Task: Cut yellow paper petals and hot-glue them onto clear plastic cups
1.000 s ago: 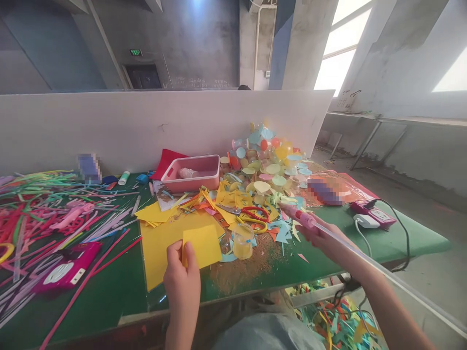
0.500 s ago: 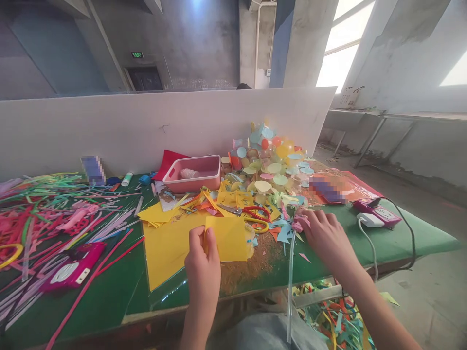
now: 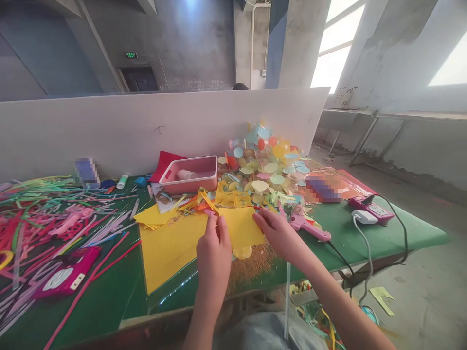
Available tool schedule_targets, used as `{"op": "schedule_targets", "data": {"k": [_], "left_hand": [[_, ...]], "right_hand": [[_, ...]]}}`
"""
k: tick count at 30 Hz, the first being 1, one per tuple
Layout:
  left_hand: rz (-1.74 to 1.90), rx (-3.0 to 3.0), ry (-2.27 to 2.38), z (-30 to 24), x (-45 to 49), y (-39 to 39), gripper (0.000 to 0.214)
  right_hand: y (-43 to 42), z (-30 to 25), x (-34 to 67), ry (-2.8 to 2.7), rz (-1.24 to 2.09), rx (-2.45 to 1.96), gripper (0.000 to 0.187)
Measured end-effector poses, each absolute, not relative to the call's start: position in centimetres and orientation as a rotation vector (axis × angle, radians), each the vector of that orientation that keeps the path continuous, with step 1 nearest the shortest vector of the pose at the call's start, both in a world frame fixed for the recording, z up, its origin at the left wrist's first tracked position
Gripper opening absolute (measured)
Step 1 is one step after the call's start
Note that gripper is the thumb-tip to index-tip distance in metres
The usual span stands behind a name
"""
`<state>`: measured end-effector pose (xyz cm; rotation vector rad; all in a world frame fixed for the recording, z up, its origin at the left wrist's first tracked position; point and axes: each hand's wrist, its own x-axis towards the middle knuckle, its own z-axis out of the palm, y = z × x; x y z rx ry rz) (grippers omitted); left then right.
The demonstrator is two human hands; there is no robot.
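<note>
My left hand [image 3: 214, 243] pinches the left edge of a yellow sheet of paper [image 3: 241, 226] between thumb and fingers. At its upper right corner, my right hand [image 3: 275, 232] grips the same sheet. Below the paper shows the rim of a pale yellow, see-through round thing [image 3: 242, 253], mostly hidden. A pink glue gun [image 3: 310, 228] lies just right of my right hand, its cable trailing right. A clear glue stick [image 3: 287, 301] hangs down past the table edge below my right forearm.
Behind the sheet stand a pink basket [image 3: 189, 184] and a heap of cups and paper discs [image 3: 270, 167]. Pipe cleaners and strips [image 3: 69, 218] cover the left side. A larger yellow sheet [image 3: 164, 257] lies flat. A pink power strip [image 3: 379, 211] sits at right.
My right hand has let go of the glue gun and moved left onto the yellow paper. The glue gun now rests on the table. The view has shifted slightly.
</note>
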<state>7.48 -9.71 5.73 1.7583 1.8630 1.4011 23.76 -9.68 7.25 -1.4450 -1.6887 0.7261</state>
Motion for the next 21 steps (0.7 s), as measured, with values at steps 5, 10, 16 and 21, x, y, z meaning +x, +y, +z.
{"op": "schedule_targets", "data": {"k": [5, 10, 16, 21], "left_hand": [[1.213, 1.789, 1.938, 4.6, 6.9, -8.7, 0.021], [1.105, 1.732, 1.958, 4.0, 7.0, -8.1, 0.021], [1.078, 1.643, 1.827, 3.8, 6.5, -7.6, 0.028], [1.049, 1.613, 1.793, 3.5, 6.2, -7.4, 0.031]], "right_hand": [[-9.2, 5.9, 23.6, -1.736, 0.628, -1.575, 0.034], [-8.8, 5.1, 23.7, -1.781, 0.627, -1.679, 0.031], [-8.5, 4.6, 23.9, -1.806, 0.653, -1.7, 0.033], [-8.5, 4.5, 23.9, -1.825, 0.64, -1.719, 0.032]]}}
